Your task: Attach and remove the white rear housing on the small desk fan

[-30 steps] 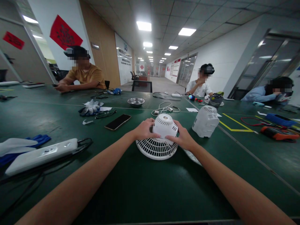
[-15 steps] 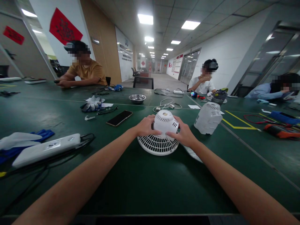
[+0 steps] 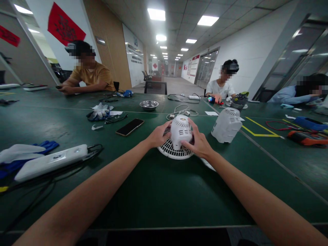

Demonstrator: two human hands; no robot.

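Note:
In front of me a round white fan grille [image 3: 171,151] lies on the green table. Over it stands the fan's white motor housing [image 3: 180,131], its slotted side facing me. My left hand [image 3: 158,136] grips the housing from the left, fingers partly hidden behind it. From the right, my right hand [image 3: 199,142] is closed around the same housing, its thumb on the front. Whether the housing touches the grille is hidden. Part of a flat white piece [image 3: 208,164] shows beneath my right wrist. A white plastic shell [image 3: 226,125] stands upright to the right.
Left of my hands lie a phone [image 3: 130,127], a white power strip [image 3: 55,162] and gloves [image 3: 99,112]. Farther back are a metal bowl [image 3: 149,105] and a white cable [image 3: 183,110]. An orange meter [image 3: 306,139] lies far right. Other people sit around the table.
The motor housing has turned, bringing its slots from the right side round to the front. My hands have shifted with it. The person at the back right has lowered a hand to the table.

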